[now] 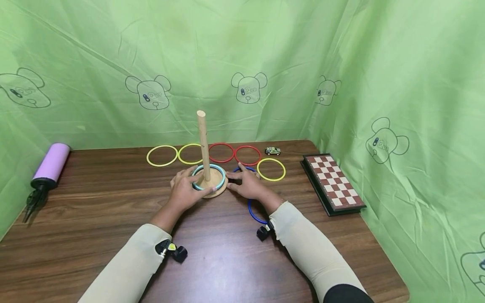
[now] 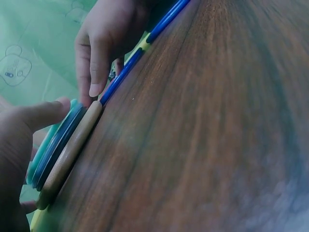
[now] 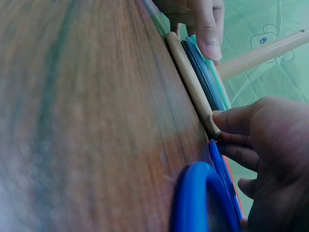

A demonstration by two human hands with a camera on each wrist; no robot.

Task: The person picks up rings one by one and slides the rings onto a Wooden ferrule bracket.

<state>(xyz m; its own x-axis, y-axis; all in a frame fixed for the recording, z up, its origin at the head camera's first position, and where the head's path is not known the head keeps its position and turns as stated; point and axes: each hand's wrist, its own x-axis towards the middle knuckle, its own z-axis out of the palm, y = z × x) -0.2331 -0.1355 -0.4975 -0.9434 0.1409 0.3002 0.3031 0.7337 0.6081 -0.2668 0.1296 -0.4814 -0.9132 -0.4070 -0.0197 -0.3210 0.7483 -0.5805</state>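
Note:
A wooden ring-toss stand stands at the table's middle, its upright peg (image 1: 203,145) rising from a round base (image 1: 216,176). Around the peg, a light blue ring (image 1: 223,181) lies on top of darker blue rings (image 2: 57,150). My left hand (image 1: 183,189) holds the stacked rings from the left, thumb along the front and fingers round the far side. At the base's right edge, my right hand (image 1: 246,183) pinches the rim between thumb and fingers. Blue rings (image 1: 254,216) lie partly hidden beneath my right hand and wrist.
Along the back lie yellow rings (image 1: 147,158), red rings (image 1: 222,162) and a toy car (image 1: 273,151). Another yellow ring (image 1: 284,172) is right of my right hand. A chessboard case (image 1: 335,181) sits at the right edge, a purple hand pump (image 1: 52,162) at the left. Green curtains (image 1: 204,54) hang behind.

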